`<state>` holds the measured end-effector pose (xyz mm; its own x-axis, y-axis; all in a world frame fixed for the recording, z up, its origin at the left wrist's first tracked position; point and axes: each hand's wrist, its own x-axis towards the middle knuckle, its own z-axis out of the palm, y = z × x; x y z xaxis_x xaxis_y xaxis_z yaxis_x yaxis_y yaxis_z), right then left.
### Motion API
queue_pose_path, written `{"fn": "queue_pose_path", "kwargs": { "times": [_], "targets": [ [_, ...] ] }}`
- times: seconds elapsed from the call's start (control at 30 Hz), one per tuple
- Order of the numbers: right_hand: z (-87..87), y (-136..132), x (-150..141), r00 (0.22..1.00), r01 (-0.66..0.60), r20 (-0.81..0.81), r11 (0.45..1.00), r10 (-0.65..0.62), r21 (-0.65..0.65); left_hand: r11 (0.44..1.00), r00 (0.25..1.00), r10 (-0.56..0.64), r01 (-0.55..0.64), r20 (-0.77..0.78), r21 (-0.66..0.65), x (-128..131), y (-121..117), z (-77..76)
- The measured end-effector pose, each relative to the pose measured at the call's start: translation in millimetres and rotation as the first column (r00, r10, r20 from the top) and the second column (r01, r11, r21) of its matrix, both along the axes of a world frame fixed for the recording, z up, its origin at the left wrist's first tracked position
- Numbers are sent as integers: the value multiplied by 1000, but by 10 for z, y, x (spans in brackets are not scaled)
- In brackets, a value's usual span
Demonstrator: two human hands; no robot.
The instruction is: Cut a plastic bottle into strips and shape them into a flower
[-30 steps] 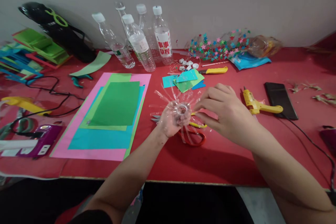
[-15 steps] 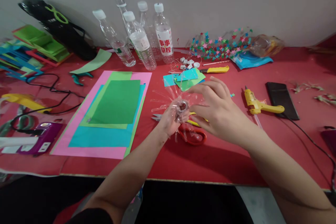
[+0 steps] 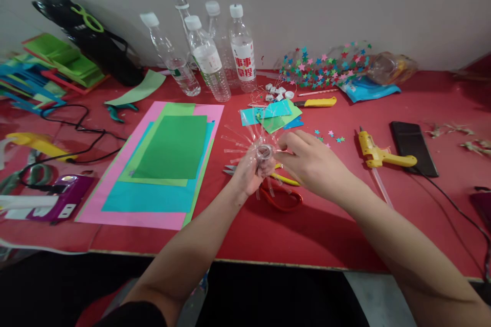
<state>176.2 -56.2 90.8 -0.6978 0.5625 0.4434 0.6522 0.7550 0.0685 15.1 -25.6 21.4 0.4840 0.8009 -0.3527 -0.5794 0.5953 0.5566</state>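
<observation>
The cut top of a clear plastic bottle (image 3: 264,151), its neck facing up, has thin strips splayed out all round like petals. My left hand (image 3: 251,169) is wrapped about it from below and holds it above the table. To its right, my right hand (image 3: 303,158) has its fingers pinched together at the strips on that side; most likely one strip is between them, though the fingertips partly hide it. Beneath the hands lie red-handled scissors (image 3: 284,200) and a yellow-handled tool (image 3: 287,180), both partly covered.
Coloured paper sheets (image 3: 169,148) lie left. Several plastic bottles (image 3: 209,64) stand behind, near a yellow cutter knife (image 3: 317,102) and paper scraps (image 3: 278,110). Small stars (image 3: 330,134), a yellow glue gun (image 3: 379,156) and a black phone (image 3: 414,148) are at right. A black flask (image 3: 95,46) leans back left.
My right hand's fingers, spread apart before, have closed together at the strips. The stars on the table now show beside it. My left hand keeps its hold; the view has shifted slightly.
</observation>
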Motion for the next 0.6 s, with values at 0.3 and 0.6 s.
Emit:
{"fn": "queue_pose_path", "kwargs": {
  "times": [0.3,0.6],
  "targets": [
    [-72,34,-33,988,39,-140,986,-62,-164,992,997,75,-75,-5,-102,32,-8,33],
    [-66,4,-53,969,73,-175,873,-177,-481,991,973,119,-127,-196,-31,66,-65,71]
  ]
}}
